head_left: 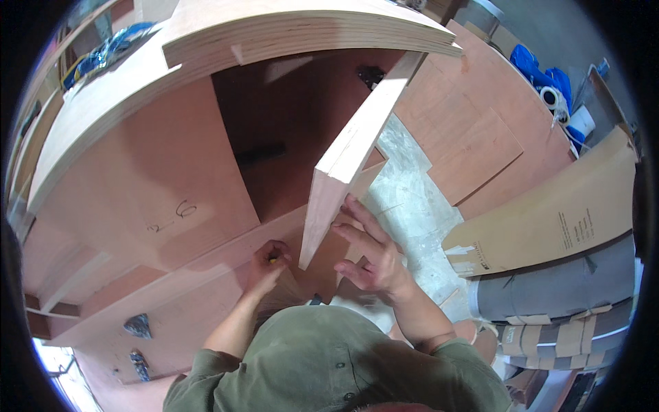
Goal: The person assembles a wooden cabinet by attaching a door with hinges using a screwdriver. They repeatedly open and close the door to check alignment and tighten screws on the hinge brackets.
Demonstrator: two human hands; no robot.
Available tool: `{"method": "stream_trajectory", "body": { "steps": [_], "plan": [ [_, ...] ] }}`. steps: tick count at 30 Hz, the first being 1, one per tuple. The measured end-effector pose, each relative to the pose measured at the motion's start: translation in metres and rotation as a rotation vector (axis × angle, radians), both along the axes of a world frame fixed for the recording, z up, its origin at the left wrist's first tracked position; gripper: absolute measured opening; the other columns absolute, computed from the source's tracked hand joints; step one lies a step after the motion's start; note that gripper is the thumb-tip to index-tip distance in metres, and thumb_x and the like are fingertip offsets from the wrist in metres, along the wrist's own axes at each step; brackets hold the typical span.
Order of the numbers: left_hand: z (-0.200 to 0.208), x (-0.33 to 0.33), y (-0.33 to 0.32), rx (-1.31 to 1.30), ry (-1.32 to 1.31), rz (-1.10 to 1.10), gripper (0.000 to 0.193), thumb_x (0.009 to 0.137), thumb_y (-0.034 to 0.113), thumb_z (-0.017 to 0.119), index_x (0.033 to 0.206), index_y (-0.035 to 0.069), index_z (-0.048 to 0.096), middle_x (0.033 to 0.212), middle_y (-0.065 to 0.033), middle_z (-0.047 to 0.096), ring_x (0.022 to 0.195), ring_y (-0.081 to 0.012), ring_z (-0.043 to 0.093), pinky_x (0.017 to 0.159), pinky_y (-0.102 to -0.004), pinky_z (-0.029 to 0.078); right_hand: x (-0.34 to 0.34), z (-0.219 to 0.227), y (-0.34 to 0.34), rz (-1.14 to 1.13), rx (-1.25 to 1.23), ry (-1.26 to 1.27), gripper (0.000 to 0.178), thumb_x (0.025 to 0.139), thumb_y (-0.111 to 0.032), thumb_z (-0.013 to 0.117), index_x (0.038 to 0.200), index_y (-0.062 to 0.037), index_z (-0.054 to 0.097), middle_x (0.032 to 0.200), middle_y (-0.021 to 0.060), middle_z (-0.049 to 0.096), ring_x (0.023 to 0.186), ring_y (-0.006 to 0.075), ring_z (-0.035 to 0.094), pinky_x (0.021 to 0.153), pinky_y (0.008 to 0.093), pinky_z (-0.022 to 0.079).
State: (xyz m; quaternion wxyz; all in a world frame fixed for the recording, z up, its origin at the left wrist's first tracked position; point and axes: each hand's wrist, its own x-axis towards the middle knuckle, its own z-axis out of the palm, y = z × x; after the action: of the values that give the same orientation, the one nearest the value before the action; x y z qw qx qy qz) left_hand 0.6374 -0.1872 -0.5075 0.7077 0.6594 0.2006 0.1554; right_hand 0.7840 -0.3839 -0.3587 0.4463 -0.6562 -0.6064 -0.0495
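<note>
A plywood cabinet door (362, 127) stands swung open, its pale edge toward me. My right hand (374, 257) is at the door's right side, fingers apart, the upper fingertips against or very close to its lower part; it grips nothing. Left of the door, my left hand (270, 264) is curled closed in front of the cabinet's lower rail. A small yellowish bit shows inside its fingers, too hidden to name. Behind the door lies the dark cabinet opening (274, 117), with a black hinge (371, 75) at the upper right. A reddish panel (158, 172) with pencil marks closes the cabinet's left part.
Layered plywood (309, 34) forms the cabinet top. To the right lean large plywood sheets (467, 137), a bent cardboard sheet (549, 226) and grey wrapped rolls (556, 281). Two small plastic bags (138, 326) lie at the lower left. Blue material (539, 72) sits at the far right.
</note>
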Motion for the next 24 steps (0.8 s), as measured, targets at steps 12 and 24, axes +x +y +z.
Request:
{"method": "stream_trajectory", "body": {
  "steps": [12, 24],
  "plan": [
    [-0.054, -0.011, 0.000, 0.299, 0.265, 0.017, 0.023, 0.079, 0.022, 0.073, 0.085, 0.001, 0.065, 0.077, -0.0053, 0.065, 0.070, -0.0134, 0.058, 0.065, -0.0302, 0.047, -0.009, -0.082, 0.017, -0.152, -0.055, -0.023, 0.056, 0.075, -0.011, 0.073, 0.128, -0.0075, 0.057, 0.148, 0.0226, 0.036, 0.123, 0.0363, 0.053, 0.101, 0.0428, 0.045],
    [-0.032, -0.016, -0.008, 0.424, 0.580, -0.205, 0.030, 0.087, 0.030, 0.065, 0.094, 0.002, 0.070, 0.083, -0.0110, 0.068, 0.077, -0.0134, 0.060, 0.073, -0.0314, 0.048, 0.011, -0.265, -0.009, 0.013, -0.711, 0.183, 0.032, 0.084, -0.028, 0.059, 0.112, -0.0127, 0.067, 0.117, 0.0118, 0.064, 0.103, 0.0326, 0.062, 0.089, 0.0422, 0.049]
  ]
}}
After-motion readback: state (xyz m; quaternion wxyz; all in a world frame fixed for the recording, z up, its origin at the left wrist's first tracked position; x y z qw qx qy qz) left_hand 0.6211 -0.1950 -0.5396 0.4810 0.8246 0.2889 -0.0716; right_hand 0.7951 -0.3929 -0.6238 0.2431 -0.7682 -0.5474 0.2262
